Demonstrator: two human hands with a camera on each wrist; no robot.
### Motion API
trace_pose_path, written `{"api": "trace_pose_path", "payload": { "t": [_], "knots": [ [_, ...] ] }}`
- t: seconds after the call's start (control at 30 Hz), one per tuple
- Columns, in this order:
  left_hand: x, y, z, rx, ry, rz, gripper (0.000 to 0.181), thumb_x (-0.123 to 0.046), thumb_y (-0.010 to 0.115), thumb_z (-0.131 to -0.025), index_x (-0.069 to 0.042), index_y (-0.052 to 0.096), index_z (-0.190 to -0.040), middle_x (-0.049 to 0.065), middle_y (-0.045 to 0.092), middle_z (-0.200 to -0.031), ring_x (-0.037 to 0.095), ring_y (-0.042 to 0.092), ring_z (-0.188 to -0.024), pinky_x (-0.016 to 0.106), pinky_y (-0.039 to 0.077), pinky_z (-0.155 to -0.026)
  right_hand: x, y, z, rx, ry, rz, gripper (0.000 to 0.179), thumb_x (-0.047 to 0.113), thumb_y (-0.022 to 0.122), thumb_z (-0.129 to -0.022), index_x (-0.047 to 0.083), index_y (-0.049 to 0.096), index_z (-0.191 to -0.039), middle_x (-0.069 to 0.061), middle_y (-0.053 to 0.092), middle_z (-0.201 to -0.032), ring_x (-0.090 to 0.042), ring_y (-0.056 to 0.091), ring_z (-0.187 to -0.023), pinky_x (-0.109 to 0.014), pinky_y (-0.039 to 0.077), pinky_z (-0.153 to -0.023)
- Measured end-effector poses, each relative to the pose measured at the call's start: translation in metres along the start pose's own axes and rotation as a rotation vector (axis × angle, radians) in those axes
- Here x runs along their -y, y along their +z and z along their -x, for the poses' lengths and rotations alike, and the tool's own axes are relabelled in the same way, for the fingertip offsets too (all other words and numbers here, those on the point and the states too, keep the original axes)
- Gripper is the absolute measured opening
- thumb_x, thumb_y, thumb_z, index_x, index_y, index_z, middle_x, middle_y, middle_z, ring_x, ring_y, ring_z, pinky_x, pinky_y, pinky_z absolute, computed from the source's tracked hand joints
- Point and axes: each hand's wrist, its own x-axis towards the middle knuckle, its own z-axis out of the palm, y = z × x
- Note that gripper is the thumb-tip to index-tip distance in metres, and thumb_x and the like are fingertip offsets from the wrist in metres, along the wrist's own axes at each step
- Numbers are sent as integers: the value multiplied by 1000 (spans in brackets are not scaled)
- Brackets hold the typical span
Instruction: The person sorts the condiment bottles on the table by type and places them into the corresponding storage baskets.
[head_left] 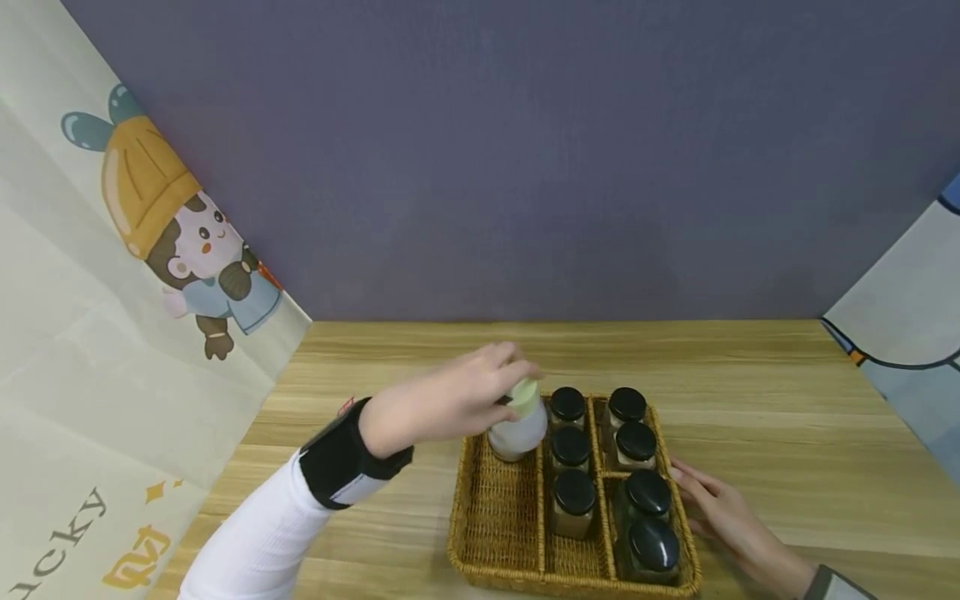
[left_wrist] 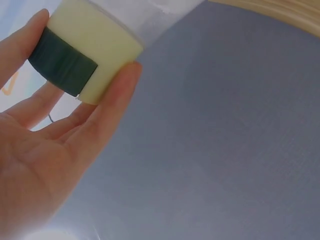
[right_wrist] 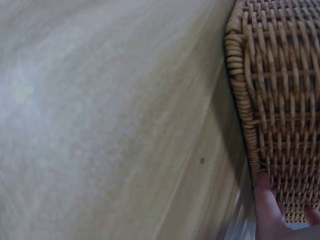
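Observation:
A seasoning bottle with a translucent white body point(head_left: 521, 430) hangs tilted in the back of the left compartment of the wicker basket point(head_left: 497, 575). My left hand point(head_left: 461, 396) pinches it by its pale green lid point(left_wrist: 90, 30), which bears a dark green flap point(left_wrist: 62, 62). Whether the bottle's base touches the basket floor, I cannot tell. Against the basket's right outer wall point(right_wrist: 285, 100) rest the fairly straight fingers of my right hand point(head_left: 723, 512). Several black-lidded jars point(head_left: 574, 493) stand in the middle and right compartments.
The basket stands on a wood-grain table point(head_left: 390, 517), with a dark blue-grey wall point(head_left: 525, 167) behind it. A cartoon-printed curtain point(head_left: 97, 358) hangs on the left, and another printed sheet point(head_left: 907, 308) is on the right.

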Motion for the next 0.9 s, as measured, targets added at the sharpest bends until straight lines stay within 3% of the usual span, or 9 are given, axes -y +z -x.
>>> {"api": "trace_pose_path", "payload": {
  "t": [0.23, 0.4, 0.5, 0.7, 0.9],
  "knots": [
    [-15, 3, 18, 41, 32, -41, 43, -9, 67, -76, 0, 49, -114, 8, 50, -92, 17, 50, -80, 20, 48, -72, -5, 9, 15, -15, 11, 5, 64, 40, 45, -91, 1, 22, -137, -24, 18, -141, -15, 54, -102, -37, 52, -79],
    [-21, 12, 32, -10, 114, -64, 38, -5, 68, -74, 1, 51, -107, 6, 50, -88, 14, 49, -76, 16, 46, -68, -8, 17, 27, -31, 2, 1, 62, 37, 43, -92, -1, 21, -136, -25, 18, -140, -16, 54, -102, -37, 52, -79],
    [-26, 15, 39, -6, 130, -76, 37, -6, 69, -74, 1, 52, -106, 6, 49, -88, 12, 48, -75, 14, 45, -65, -10, 23, 33, -43, 12, 4, 62, 37, 43, -92, 0, 22, -137, -25, 18, -141, -17, 54, -102, -37, 52, -79],
    [-35, 17, 51, 102, 88, -87, 37, -10, 66, -78, -1, 52, -112, 7, 50, -96, 14, 49, -83, 16, 46, -71, -14, 31, 45, -55, 24, -8, 63, 38, 43, -92, 1, 22, -137, -24, 18, -141, -20, 52, -105, -39, 51, -80],
    [-38, 27, 64, 160, 67, -80, 37, -7, 64, -79, -2, 52, -114, 8, 50, -101, 13, 48, -84, 11, 43, -64, -20, 41, 56, -69, 24, -37, 64, 39, 45, -91, 1, 21, -137, -23, 18, -141, -21, 51, -106, -39, 51, -81]
  ]
}}
